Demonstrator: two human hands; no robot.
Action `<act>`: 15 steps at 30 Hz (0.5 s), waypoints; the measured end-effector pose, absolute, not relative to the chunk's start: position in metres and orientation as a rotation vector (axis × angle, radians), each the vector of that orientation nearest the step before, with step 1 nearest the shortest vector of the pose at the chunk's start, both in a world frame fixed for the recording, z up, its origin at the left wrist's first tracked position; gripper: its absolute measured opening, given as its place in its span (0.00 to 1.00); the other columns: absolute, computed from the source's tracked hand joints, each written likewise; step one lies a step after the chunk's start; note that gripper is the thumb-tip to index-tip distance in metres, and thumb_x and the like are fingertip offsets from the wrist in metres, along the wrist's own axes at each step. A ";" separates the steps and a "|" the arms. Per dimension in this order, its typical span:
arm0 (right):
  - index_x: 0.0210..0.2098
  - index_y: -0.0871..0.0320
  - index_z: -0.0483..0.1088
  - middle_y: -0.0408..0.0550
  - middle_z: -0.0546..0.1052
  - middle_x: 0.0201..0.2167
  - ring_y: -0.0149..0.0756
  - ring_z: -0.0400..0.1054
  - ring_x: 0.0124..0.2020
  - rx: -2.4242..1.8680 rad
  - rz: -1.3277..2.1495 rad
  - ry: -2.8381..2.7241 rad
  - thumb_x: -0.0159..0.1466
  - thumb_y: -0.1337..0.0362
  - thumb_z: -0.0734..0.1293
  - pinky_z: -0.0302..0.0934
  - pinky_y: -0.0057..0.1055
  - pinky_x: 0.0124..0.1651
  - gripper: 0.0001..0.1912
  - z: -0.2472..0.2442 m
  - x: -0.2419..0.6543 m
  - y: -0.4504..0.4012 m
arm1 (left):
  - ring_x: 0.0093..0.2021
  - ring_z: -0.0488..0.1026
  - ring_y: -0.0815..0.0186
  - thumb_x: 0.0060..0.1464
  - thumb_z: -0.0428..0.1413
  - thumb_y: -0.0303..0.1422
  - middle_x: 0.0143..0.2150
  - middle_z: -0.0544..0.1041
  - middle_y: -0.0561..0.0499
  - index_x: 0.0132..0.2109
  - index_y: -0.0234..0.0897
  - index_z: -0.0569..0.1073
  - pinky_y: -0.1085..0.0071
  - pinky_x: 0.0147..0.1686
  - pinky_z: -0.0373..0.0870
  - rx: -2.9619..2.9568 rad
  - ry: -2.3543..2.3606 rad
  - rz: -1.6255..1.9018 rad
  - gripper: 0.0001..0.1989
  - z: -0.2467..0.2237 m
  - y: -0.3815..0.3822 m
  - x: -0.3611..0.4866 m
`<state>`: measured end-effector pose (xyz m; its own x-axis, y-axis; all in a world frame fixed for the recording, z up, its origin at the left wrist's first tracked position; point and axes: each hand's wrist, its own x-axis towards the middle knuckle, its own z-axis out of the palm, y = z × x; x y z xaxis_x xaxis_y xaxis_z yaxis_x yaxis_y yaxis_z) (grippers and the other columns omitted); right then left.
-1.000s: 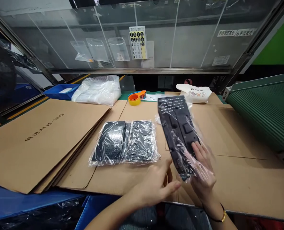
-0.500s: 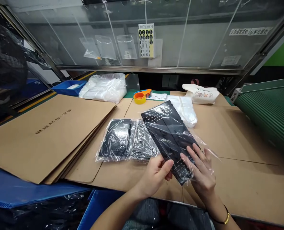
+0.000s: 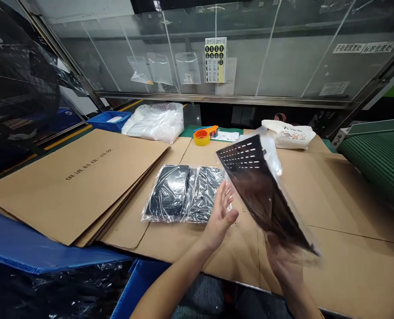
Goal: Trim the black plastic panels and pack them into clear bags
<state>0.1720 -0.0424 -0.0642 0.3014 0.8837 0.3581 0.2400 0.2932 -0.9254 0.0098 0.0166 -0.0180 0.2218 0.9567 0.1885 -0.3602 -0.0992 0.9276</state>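
A black slotted panel [image 3: 266,190] in a clear plastic bag is tilted up above the cardboard. My right hand [image 3: 283,261] grips its lower part from beneath; the fingers are partly hidden behind the panel and blurred. To the left of the panel, my left hand [image 3: 220,217] is open with its fingers spread and holds nothing. Behind that hand lie bagged black panels: one bag [image 3: 166,192] on the left and another bag [image 3: 205,190] beside it, partly covered by my fingers.
Flat cardboard sheets [image 3: 77,181] are stacked at the left. Behind stand a blue tray [image 3: 108,126], a plastic bag bundle [image 3: 153,122], a yellow-orange tape dispenser [image 3: 201,136] and a white pouch [image 3: 291,134]. A green ribbed conveyor [image 3: 379,155] borders the right.
My left hand has let go of the bagged panel and opened. My right hand has turned the panel, tilting it up and to the right. The camera view has shifted slightly.
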 end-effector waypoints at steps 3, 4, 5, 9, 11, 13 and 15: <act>0.43 0.51 0.76 0.51 0.80 0.37 0.48 0.74 0.44 -1.145 0.925 -1.065 0.62 0.47 0.66 0.68 0.47 0.50 0.18 -0.062 0.155 -0.042 | 0.62 0.63 0.54 0.53 0.60 0.46 0.60 0.69 0.39 0.64 0.38 0.58 0.57 0.61 0.61 1.097 0.612 1.246 0.36 -0.011 0.016 0.017; 0.42 0.52 0.77 0.52 0.80 0.37 0.47 0.74 0.44 -1.106 1.055 -0.990 0.60 0.45 0.67 0.67 0.46 0.50 0.20 -0.058 0.150 -0.042 | 0.59 0.67 0.56 0.55 0.60 0.42 0.56 0.72 0.40 0.61 0.37 0.63 0.58 0.59 0.63 1.074 0.608 1.264 0.30 -0.009 0.016 0.017; 0.41 0.52 0.77 0.52 0.80 0.38 0.47 0.74 0.44 -1.078 1.172 -0.927 0.58 0.44 0.69 0.67 0.46 0.51 0.21 -0.054 0.146 -0.041 | 0.56 0.70 0.58 0.56 0.59 0.39 0.53 0.75 0.42 0.57 0.36 0.67 0.61 0.58 0.64 1.057 0.626 1.293 0.24 -0.006 0.017 0.015; 0.37 0.55 0.78 0.52 0.80 0.40 0.45 0.73 0.44 -1.109 1.443 -0.964 0.57 0.48 0.71 0.63 0.43 0.54 0.18 -0.040 0.140 -0.041 | 0.41 0.77 0.64 0.55 0.60 0.38 0.42 0.79 0.47 0.50 0.35 0.71 0.67 0.45 0.73 1.006 0.800 1.347 0.17 0.001 0.030 -0.008; 0.41 0.54 0.78 0.52 0.79 0.43 0.44 0.73 0.46 -1.092 1.549 -1.012 0.59 0.49 0.71 0.63 0.41 0.55 0.18 -0.039 0.142 -0.042 | 0.32 0.77 0.65 0.54 0.60 0.41 0.35 0.79 0.48 0.48 0.34 0.70 0.70 0.34 0.74 1.001 0.912 1.315 0.18 0.002 0.041 -0.028; 0.44 0.53 0.77 0.52 0.78 0.46 0.43 0.72 0.48 -1.066 1.600 -1.020 0.60 0.49 0.70 0.63 0.41 0.55 0.19 -0.041 0.146 -0.042 | 0.29 0.76 0.65 0.53 0.60 0.44 0.32 0.78 0.49 0.47 0.33 0.70 0.71 0.30 0.73 1.070 1.064 1.271 0.21 -0.002 0.053 -0.049; 0.44 0.53 0.77 0.52 0.78 0.45 0.42 0.72 0.47 -1.071 1.607 -1.025 0.60 0.49 0.69 0.63 0.40 0.55 0.18 -0.043 0.149 -0.043 | 0.30 0.76 0.62 0.52 0.58 0.47 0.32 0.77 0.48 0.49 0.31 0.70 0.67 0.32 0.73 1.170 1.220 1.210 0.25 -0.009 0.064 -0.068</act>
